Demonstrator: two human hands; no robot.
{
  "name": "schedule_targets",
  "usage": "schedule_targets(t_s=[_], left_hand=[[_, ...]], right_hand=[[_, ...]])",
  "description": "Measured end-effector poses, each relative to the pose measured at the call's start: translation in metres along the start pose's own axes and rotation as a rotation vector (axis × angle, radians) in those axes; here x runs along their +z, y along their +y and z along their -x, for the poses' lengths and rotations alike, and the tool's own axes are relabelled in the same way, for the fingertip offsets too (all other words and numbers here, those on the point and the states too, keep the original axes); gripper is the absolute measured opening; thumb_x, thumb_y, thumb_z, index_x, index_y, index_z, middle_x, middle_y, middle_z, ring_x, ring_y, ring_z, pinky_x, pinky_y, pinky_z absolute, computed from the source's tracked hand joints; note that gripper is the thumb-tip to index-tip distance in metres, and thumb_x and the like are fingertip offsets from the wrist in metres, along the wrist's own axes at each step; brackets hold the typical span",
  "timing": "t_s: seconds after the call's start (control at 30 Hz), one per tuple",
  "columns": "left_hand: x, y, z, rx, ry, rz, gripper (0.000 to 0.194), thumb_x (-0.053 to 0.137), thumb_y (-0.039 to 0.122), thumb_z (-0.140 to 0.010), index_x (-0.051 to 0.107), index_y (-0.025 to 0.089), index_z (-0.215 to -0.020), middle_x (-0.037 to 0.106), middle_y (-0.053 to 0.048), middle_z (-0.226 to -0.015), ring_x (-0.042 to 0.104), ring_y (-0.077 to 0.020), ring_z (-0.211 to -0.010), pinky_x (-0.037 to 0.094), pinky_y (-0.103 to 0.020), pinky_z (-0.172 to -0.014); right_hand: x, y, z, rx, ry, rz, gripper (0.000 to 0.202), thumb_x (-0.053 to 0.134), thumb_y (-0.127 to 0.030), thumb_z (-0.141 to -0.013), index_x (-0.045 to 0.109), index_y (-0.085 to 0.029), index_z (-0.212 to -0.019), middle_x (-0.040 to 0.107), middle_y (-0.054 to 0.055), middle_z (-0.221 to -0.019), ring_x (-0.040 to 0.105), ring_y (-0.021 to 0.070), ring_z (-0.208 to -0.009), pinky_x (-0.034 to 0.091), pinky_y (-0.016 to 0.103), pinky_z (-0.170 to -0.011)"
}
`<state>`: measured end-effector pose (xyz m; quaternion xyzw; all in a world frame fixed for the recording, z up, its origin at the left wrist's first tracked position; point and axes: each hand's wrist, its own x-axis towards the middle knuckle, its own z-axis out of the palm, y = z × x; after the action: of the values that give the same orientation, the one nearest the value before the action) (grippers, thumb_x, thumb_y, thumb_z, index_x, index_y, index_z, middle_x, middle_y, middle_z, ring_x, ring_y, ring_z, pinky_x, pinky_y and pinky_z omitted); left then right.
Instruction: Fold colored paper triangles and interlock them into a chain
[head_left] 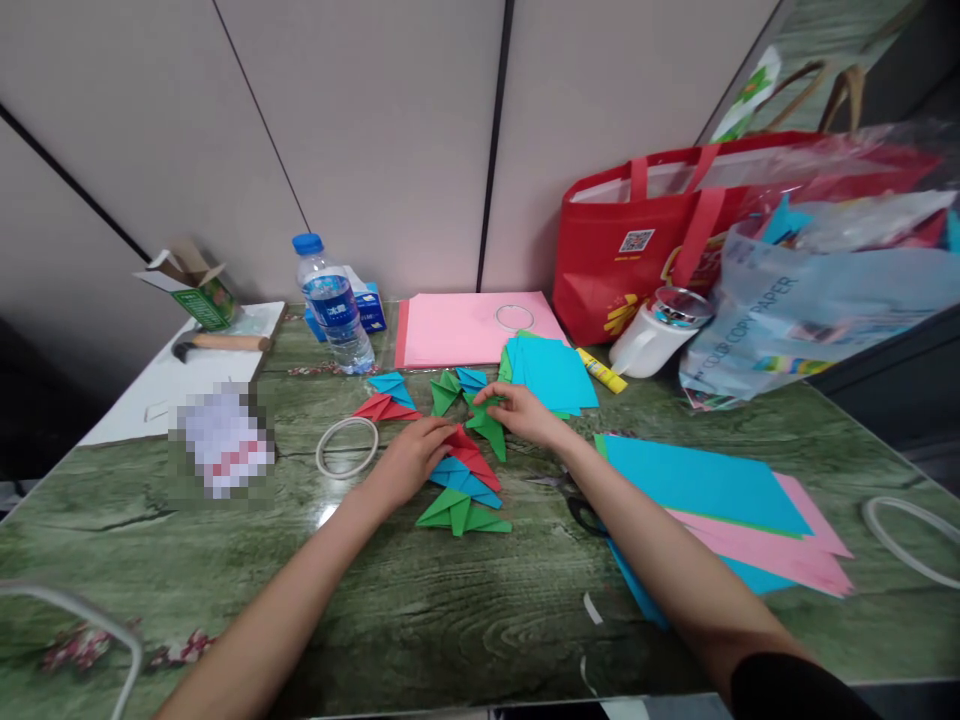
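Folded paper pieces in red, blue and green lie in a rough ring in the middle of the table. My left hand (412, 455) is at the ring's left side, its bent fingers closed at the edge of a red folded paper piece (478, 460). Across from it, my right hand (519, 412) pinches a green folded paper piece (491, 435) between thumb and fingers. Below the red piece are a blue folded piece (466, 482) and another green one (459, 513). Farther back sit a red piece (382, 407), a blue piece (393, 388) and a green piece (445, 393).
Blue sheets (551, 372) and a yellow glue stick (602, 370) lie behind my right hand. Scissors (586, 515) are partly under my right forearm, beside stacked coloured paper (697, 480). A water bottle (335, 308), hammer (221, 343), white mug (649, 340) and red bag (600, 250) stand around.
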<state>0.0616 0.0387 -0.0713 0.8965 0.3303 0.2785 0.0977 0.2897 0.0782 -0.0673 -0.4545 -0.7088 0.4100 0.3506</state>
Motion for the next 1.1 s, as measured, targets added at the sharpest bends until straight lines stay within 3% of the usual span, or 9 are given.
schedule_targets(t_s=[0.13,0.2,0.33,0.5,0.83,0.97,1.1], left_hand=[[0.011,0.003,-0.001,-0.032,0.075,-0.061,0.02,0.05,0.016,-0.088,0.062,0.016,-0.104,0.062,-0.01,-0.1,0.058,-0.0209,-0.091,0.052,-0.039,-0.079],[0.014,0.003,0.0,-0.031,0.109,-0.087,0.018,0.05,0.017,-0.089,0.062,0.015,-0.102,0.061,-0.01,-0.096,0.056,-0.0213,-0.089,0.051,-0.04,-0.077],[0.014,0.003,0.0,0.022,0.099,-0.067,0.019,0.048,0.018,-0.09,0.059,0.015,-0.105,0.061,-0.01,-0.098,0.053,-0.0208,-0.09,0.05,-0.039,-0.079],[0.012,0.003,-0.001,0.038,0.049,-0.026,0.025,0.044,0.018,-0.092,0.056,0.018,-0.114,0.062,-0.009,-0.104,0.053,-0.0205,-0.093,0.049,-0.039,-0.082],[0.012,0.004,-0.001,0.083,0.016,-0.027,0.019,0.041,0.019,-0.094,0.058,0.016,-0.102,0.061,-0.007,-0.092,0.053,-0.0195,-0.088,0.048,-0.035,-0.078],[0.011,0.004,-0.001,0.086,0.01,-0.02,0.018,0.041,0.018,-0.094,0.058,0.016,-0.097,0.061,-0.007,-0.089,0.053,-0.0188,-0.085,0.049,-0.034,-0.077],[0.012,0.002,-0.001,0.086,0.012,0.001,0.018,0.041,0.017,-0.093,0.059,0.016,-0.096,0.061,-0.007,-0.089,0.055,-0.0182,-0.086,0.049,-0.033,-0.077]], right_hand=[[0.001,-0.004,0.0,-0.079,0.166,0.055,0.024,0.048,-0.013,-0.072,0.063,-0.017,-0.089,0.064,0.004,-0.09,0.055,0.0158,-0.076,0.041,0.025,-0.061],[0.001,-0.005,0.001,-0.075,0.12,0.061,0.024,0.049,-0.014,-0.073,0.063,-0.018,-0.091,0.064,0.003,-0.09,0.055,0.0156,-0.075,0.04,0.025,-0.06],[0.003,-0.001,0.002,-0.011,-0.003,0.075,0.022,0.051,-0.014,-0.073,0.064,-0.018,-0.091,0.061,0.0,-0.074,0.046,0.0107,-0.054,0.034,0.022,-0.05],[0.001,0.001,0.003,0.02,-0.082,0.113,0.019,0.055,-0.013,-0.073,0.064,-0.017,-0.089,0.045,-0.007,-0.055,0.038,0.0088,-0.049,0.027,0.02,-0.047],[-0.005,-0.012,0.01,-0.003,-0.16,0.197,0.024,0.06,-0.006,-0.07,0.064,-0.018,-0.091,0.042,-0.007,-0.058,0.037,0.0083,-0.052,0.027,0.02,-0.05],[-0.006,-0.014,0.015,-0.013,-0.078,0.147,0.03,0.062,-0.009,-0.069,0.059,-0.02,-0.097,0.05,-0.005,-0.069,0.043,0.0098,-0.056,0.032,0.021,-0.052],[-0.004,-0.014,0.029,0.045,0.072,0.052,0.037,0.062,-0.016,-0.071,0.05,-0.021,-0.105,0.049,-0.005,-0.07,0.045,0.0108,-0.055,0.035,0.023,-0.051]])
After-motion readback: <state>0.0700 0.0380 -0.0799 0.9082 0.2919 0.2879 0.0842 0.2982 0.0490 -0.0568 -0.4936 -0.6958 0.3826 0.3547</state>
